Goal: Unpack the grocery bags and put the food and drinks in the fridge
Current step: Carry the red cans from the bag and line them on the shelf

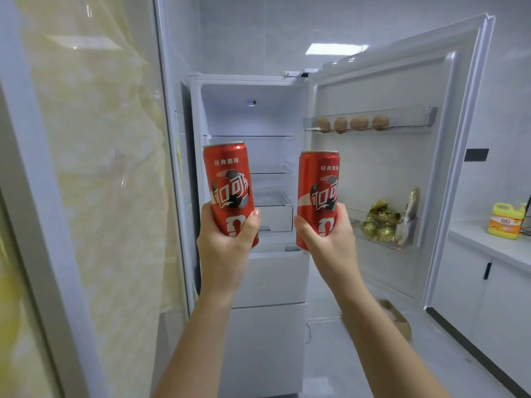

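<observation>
I hold two tall red cola cans upright in front of the open fridge [198, 116]. My left hand [227, 242] grips the lower part of the left can [228, 179]. My right hand [327, 239] grips the lower part of the right can [317, 191]. Behind the cans the fridge's glass shelves [270, 169] look bare. The fridge door [402, 156] stands open to the right. Its upper door rack [413, 117] holds several brown eggs [359, 123]. A lower door rack [386, 245] holds gold foil packets [382, 219].
A glass sliding door [86, 168] with yellow fabric behind it fills the left side. At the right, a white counter [488, 242] carries a yellow detergent bottle [504, 221]. A brown paper bag [396, 320] lies on the floor below the fridge door. Closed freezer drawers [267, 334] sit below.
</observation>
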